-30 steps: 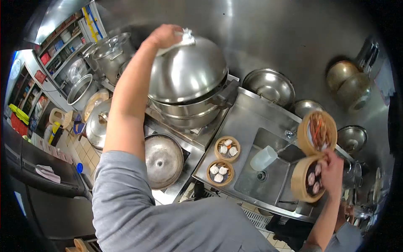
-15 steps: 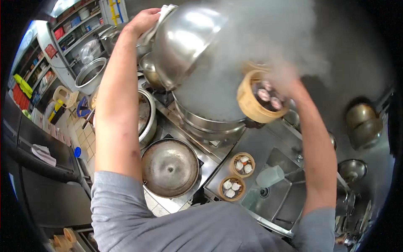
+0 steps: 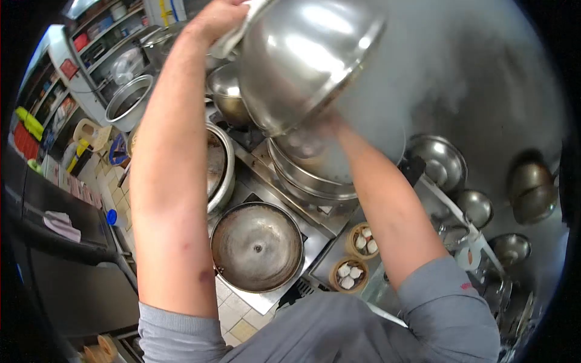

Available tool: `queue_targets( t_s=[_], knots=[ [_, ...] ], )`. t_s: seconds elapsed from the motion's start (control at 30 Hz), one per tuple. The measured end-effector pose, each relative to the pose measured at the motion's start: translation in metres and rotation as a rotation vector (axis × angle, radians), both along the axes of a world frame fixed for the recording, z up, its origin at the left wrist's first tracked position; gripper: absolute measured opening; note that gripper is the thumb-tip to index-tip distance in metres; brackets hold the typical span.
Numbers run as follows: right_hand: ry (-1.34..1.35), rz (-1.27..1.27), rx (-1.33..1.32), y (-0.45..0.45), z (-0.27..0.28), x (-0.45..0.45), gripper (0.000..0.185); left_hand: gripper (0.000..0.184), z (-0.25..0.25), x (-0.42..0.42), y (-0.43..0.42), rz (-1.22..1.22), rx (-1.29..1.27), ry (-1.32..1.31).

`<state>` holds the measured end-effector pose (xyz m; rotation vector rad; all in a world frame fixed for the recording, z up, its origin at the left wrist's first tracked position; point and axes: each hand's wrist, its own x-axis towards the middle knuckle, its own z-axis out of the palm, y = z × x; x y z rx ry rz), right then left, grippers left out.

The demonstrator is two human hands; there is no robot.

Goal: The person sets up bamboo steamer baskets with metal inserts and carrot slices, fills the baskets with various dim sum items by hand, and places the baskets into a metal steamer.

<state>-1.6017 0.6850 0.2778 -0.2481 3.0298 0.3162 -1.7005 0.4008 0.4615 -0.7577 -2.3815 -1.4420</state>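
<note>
At the top, my left hand (image 3: 221, 19) is closed on a white cloth (image 3: 245, 30) at the edge of a big domed metal lid (image 3: 308, 54). The lid is tilted up over a wide metal steamer pot (image 3: 315, 192). My right hand (image 3: 321, 127) reaches under the lid into the pot; steam and the lid hide its fingers. Near it, a round bamboo steamer basket (image 3: 311, 158) shows faintly through the steam. On the counter by the pot stand two small bamboo baskets of white dumplings, an upper basket (image 3: 353, 245) and a lower basket (image 3: 336, 279).
In front of the steamer is a wide empty-looking wok (image 3: 257, 248), with a large pot (image 3: 229, 175) to its left. Metal bowls (image 3: 439, 163) stand at the right, beyond the sink edge. Steam (image 3: 393, 78) clouds the upper right.
My right hand has moved left with the bamboo basket of dark and pink pieces, from the pot's right side to under the lid. The lid has shifted right and my view has shifted.
</note>
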Motion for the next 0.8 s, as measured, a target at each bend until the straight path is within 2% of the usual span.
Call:
queue_targets(
  t_s=[0.07,0.13,0.2,0.23,0.3,0.37,0.4,0.43,0.5,0.57,0.7,0.8],
  knots=[
    [0.001,0.016,-0.028,0.005,0.001,-0.002,0.025,0.054,-0.005,-0.033,-0.010,-0.119,0.019,-0.057],
    [0.050,0.057,-0.075,0.013,0.016,0.006,0.023,0.056,-0.010,-0.072,-0.028,-0.163,-0.002,-0.003],
    [0.210,0.149,-0.132,0.028,0.047,0.039,0.022,0.057,-0.020,-0.118,-0.057,-0.156,-0.024,0.077],
    [0.296,0.185,-0.212,0.040,0.066,0.075,0.022,0.060,-0.018,-0.108,-0.054,-0.133,0.005,0.035],
    [0.173,-0.084,-0.790,0.034,0.118,0.210,0.016,0.063,-0.013,-0.071,-0.040,-0.043,0.013,-0.005],
    [0.176,0.000,-0.669,0.064,0.077,0.284,0.023,0.065,-0.003,-0.038,-0.028,0.044,-0.033,0.008],
    [0.030,-0.071,-0.693,0.079,0.030,0.311,0.023,0.064,-0.004,-0.041,-0.030,0.041,-0.048,0.020],
    [-0.122,-0.286,-0.736,0.089,-0.026,0.344,0.019,0.064,-0.001,-0.045,-0.036,0.043,-0.063,0.030],
    [-0.264,-0.494,-0.673,0.100,-0.141,0.404,0.036,0.064,0.004,-0.049,-0.039,0.041,-0.090,0.045],
    [-0.133,-0.636,-0.731,0.092,-0.217,0.434,0.034,0.063,0.008,-0.055,-0.038,0.039,-0.126,0.060],
    [-0.189,-0.784,-0.641,0.075,-0.247,0.427,0.028,0.062,0.011,-0.074,-0.031,0.035,-0.207,0.107],
    [-0.270,-0.732,-0.589,0.078,-0.251,0.428,0.023,0.058,0.013,-0.063,-0.008,-0.090,-0.243,0.074]
  ],
)
